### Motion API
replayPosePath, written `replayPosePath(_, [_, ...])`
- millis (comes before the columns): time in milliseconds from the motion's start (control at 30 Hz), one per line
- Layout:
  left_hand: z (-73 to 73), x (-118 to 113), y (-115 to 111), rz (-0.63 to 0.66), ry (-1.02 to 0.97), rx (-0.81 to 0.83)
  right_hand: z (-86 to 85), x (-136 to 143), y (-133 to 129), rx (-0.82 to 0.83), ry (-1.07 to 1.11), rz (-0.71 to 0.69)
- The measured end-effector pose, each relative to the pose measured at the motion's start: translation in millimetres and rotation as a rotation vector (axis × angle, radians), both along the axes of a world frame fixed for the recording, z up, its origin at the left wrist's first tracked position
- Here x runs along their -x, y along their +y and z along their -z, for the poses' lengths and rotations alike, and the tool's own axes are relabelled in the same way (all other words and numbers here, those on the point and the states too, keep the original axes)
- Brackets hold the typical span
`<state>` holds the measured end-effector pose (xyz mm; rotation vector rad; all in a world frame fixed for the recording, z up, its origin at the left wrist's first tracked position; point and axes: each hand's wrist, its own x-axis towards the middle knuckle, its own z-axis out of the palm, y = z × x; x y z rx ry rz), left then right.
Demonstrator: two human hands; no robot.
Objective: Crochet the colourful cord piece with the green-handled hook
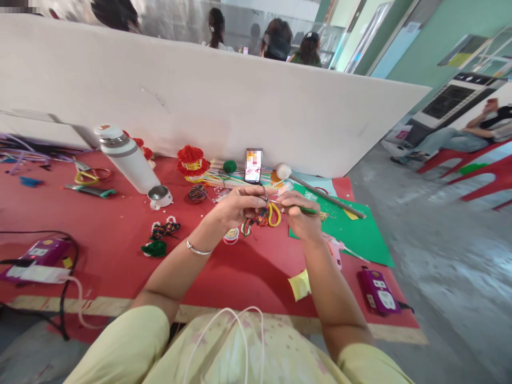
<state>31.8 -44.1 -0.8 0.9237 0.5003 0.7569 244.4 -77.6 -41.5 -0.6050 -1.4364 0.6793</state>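
My left hand (240,205) is closed in a pinch on a small multicoloured yarn piece (262,217), which hangs below the fingertips over the table. In my right hand (301,216) is a crochet hook with a green handle (309,210), its thin metal tip meeting the yarn at my left fingers. Individual stitches are too small to make out. Just behind the yarn lie yellow scissors handles (274,215). A spool of red thread (231,236) rests below my left hand. To the left are a multicoloured yarn bow (165,229) and a green one (154,248), both edged with white beads.
A white flask (130,162) and its cup (160,197) stand left on the red tabletop (128,256). A propped phone (253,166) leans against the white partition (224,101). Right are a green sheet (360,234), a stick (328,194), a glue gun (335,250) and a purple socket box (378,290).
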Motion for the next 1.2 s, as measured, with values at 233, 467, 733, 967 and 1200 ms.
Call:
replayPosePath(233, [3.9, 4, 9, 0.103, 0.016, -0.027, -28.7, -16, -7, -0.133, -0.296, -0.053])
replayPosePath(467, [-0.7, 5, 14, 0.217, 0.119, -0.160, -41.2, -27, -7, 0.050, -0.249, -0.173])
replayPosePath(733, [6.8, -20, 1, -0.325, -0.052, -0.351, 4.5, 27, -4, -0.019, 0.051, 0.171])
replayPosePath(967, [24.7, -27, -4, -0.578, 0.081, -0.480, 2.4, 35, -7, -0.329, -0.335, 0.478])
replayPosePath(1200, [12.1, -20, -4, -0.241, -0.048, -0.219, 9.1, 43, 2, -0.162, 0.014, 0.458])
